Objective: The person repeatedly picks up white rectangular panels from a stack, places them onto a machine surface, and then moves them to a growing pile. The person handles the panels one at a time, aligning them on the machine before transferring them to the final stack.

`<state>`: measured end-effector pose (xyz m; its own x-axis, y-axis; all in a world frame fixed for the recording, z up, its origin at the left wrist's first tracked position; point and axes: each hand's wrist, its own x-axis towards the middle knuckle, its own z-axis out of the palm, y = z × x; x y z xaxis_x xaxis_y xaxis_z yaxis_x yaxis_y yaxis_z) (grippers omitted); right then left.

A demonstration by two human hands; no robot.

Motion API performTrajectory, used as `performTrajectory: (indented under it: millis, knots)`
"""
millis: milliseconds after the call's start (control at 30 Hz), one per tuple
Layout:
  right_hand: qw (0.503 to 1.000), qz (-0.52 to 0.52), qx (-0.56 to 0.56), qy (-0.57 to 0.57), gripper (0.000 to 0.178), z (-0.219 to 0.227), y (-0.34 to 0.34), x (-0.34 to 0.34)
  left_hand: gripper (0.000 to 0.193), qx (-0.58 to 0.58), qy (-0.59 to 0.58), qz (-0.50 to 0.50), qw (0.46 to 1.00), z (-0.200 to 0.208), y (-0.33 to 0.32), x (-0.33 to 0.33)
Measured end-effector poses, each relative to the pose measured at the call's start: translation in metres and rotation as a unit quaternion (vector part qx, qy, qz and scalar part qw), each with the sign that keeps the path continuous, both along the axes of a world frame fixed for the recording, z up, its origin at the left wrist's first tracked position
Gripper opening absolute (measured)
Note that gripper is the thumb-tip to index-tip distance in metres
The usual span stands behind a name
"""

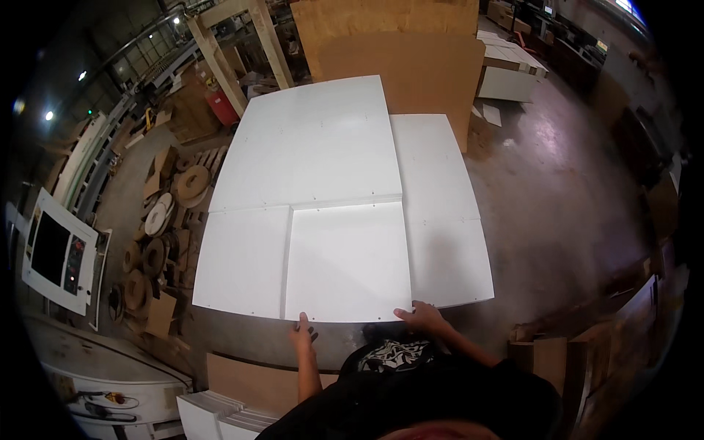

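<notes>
In front of me lies a white rectangular panel (348, 257), with small dark holes along its near and far edges. It rests among stacked larger white panels. My left hand (302, 339) is at its near edge toward the left corner, one digit touching the edge and the other fingers apart below it. My right hand (425, 318) grips the near right corner, thumb over the top and a finger at the side; its remaining fingers are hidden. A taller white stack (315, 139) stands behind, a white panel (242, 257) lies left, and a lower white stack (447, 220) lies right.
A machine control panel (59, 253) with a dark screen stands left. Rolls of edge banding (156, 214) and cardboard lie on the floor. A brown board (433, 81) rises behind the stacks. More white panels (202, 418) are piled at lower left, brown boards (550, 363) at lower right.
</notes>
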<state>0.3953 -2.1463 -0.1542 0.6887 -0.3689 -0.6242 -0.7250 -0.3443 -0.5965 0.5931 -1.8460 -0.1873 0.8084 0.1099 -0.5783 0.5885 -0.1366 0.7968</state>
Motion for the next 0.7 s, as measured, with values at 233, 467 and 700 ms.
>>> performTrajectory:
  millis: [233, 467, 700]
  knots:
    - [0.984, -0.121, -0.028, -0.125, 0.076, -0.003, 0.010, -0.020, 0.065, -0.023, -0.023, -0.014, 0.999, 0.002, -0.007, -0.015]
    - [0.943, -0.115, 0.285, -0.131, 0.066, -0.044, -0.034, -0.083, 0.029, -0.256, 0.101, 0.022, 0.961, -0.050, 0.046, -0.070]
    - [0.888, -0.192, 0.290, -0.302, 0.050, -0.039, -0.040, -0.108, 0.009, -0.221, -0.034, -0.065, 0.973, 0.055, 0.042, -0.128]
